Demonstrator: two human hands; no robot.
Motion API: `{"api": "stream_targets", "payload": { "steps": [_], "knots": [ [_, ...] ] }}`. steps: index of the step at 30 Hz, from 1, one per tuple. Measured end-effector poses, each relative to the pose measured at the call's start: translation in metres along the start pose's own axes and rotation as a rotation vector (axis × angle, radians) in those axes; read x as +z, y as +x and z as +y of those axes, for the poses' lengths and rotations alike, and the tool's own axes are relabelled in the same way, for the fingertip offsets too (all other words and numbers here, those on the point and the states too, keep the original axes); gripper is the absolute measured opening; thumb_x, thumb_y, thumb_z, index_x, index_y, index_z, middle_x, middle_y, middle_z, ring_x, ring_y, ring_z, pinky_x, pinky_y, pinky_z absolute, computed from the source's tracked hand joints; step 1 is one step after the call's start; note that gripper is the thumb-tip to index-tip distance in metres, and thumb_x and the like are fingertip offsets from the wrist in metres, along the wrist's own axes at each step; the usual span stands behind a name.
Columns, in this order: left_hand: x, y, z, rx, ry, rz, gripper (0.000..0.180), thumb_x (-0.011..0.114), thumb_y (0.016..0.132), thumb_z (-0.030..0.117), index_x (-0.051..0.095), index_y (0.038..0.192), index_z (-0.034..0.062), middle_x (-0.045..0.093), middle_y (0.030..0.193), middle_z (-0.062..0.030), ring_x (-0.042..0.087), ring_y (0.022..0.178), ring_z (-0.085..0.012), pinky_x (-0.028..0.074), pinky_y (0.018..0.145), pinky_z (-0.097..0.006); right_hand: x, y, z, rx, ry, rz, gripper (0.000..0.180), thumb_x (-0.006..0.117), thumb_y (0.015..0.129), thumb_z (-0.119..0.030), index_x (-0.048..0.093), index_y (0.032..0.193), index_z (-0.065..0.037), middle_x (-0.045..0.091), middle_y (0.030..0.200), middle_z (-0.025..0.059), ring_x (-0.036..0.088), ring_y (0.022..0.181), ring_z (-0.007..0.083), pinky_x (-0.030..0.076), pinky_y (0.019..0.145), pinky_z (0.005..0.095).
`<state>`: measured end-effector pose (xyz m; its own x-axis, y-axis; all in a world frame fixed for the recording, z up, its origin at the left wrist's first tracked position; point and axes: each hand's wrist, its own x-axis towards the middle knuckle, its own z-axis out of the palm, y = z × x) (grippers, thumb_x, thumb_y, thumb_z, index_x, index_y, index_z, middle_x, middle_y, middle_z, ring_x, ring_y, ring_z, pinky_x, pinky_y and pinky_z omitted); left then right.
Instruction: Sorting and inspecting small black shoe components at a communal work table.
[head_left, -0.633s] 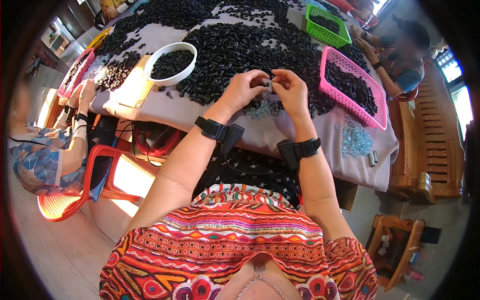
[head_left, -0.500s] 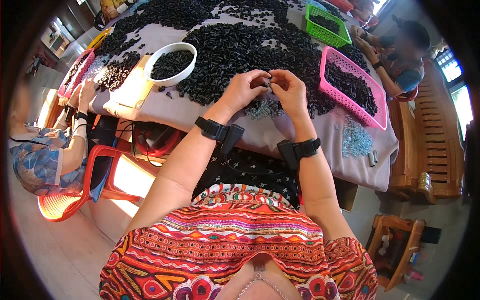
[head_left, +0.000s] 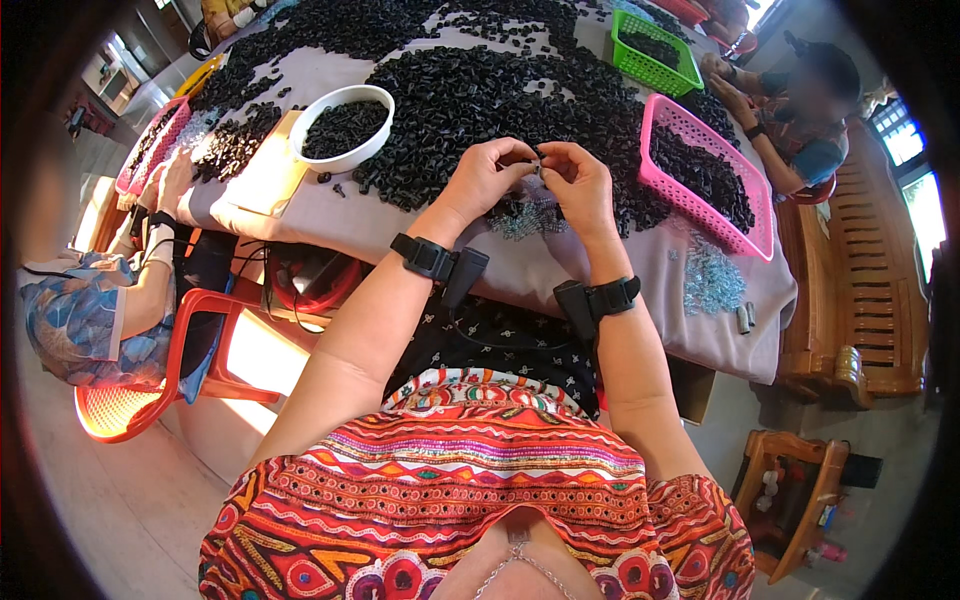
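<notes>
My left hand (head_left: 488, 180) and my right hand (head_left: 580, 190) meet over the near edge of the table, fingertips pinched together. Between them shows a small black piece (head_left: 540, 154), mostly hidden by the fingers; its exact kind is too small to make out. Under and around my hands spreads a large heap of small black plastic pieces (head_left: 480, 110). Just below my fingers lies a little pile of small clear bits (head_left: 528, 219). A pink perforated basket (head_left: 655, 182) holding more black pieces stands to the right of my right hand.
A white bowl (head_left: 345, 162) of black pieces stands on the left, beside a tan board (head_left: 262, 185). Farther right are a green basket (head_left: 655, 78) and clear bits (head_left: 712, 278) near the table edge. Co-workers sit left and right; a red chair (head_left: 190, 345) is at left.
My hands stay almost in place, with only slight shifts of the fingers at the black piece. The person on the left has leaned slightly and moved their hands.
</notes>
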<state>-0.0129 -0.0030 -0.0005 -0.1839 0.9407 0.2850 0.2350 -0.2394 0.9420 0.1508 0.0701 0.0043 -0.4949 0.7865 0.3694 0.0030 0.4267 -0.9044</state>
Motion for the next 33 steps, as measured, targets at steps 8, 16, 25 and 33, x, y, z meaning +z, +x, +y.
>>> {"api": "stream_targets", "payload": {
  "steps": [8,16,25,33],
  "knots": [
    [-0.001,0.004,-0.004,0.072,0.048,0.095,0.015,0.07,0.092,0.011,0.07,0.105,0.0044,0.066,0.093,0.0025,0.058,0.081,-0.0057,0.048,0.072,-0.022,0.0,0.0,-0.007,0.027,0.051,-0.021,0.031,0.066,0.082,0.006,0.068,0.112,-0.001,0.067,0.092,0.001,0.063,0.084,0.008,0.051,0.079,0.0227],
    [0.0,0.001,0.006,0.038,-0.037,0.048,0.016,0.068,0.094,0.016,0.071,0.104,0.0043,0.066,0.085,0.0027,0.056,0.073,-0.0044,0.047,0.066,-0.021,0.001,0.001,-0.004,0.034,0.179,-0.042,0.03,0.067,0.083,0.005,0.067,0.113,0.0,0.067,0.092,0.0011,0.062,0.085,0.0073,0.051,0.078,0.0223],
    [-0.001,-0.001,0.011,-0.151,-0.176,-0.102,0.018,0.066,0.094,0.015,0.069,0.105,0.0006,0.073,0.086,-0.0049,0.056,0.059,-0.0048,0.047,0.056,-0.019,0.001,0.0,-0.006,-0.003,0.183,0.004,0.027,0.065,0.086,0.005,0.068,0.113,0.0,0.067,0.09,0.0015,0.063,0.08,0.0076,0.053,0.073,0.0219],
    [-0.002,0.001,0.005,-0.183,-0.209,-0.106,0.017,0.061,0.098,0.015,0.065,0.105,0.0004,0.073,0.088,-0.0074,0.056,0.056,-0.0054,0.046,0.053,-0.019,0.005,-0.003,-0.012,-0.074,0.064,0.045,0.02,0.065,0.088,0.002,0.071,0.107,0.0,0.072,0.093,0.0043,0.066,0.082,0.0092,0.054,0.074,0.0236]
  ]
}}
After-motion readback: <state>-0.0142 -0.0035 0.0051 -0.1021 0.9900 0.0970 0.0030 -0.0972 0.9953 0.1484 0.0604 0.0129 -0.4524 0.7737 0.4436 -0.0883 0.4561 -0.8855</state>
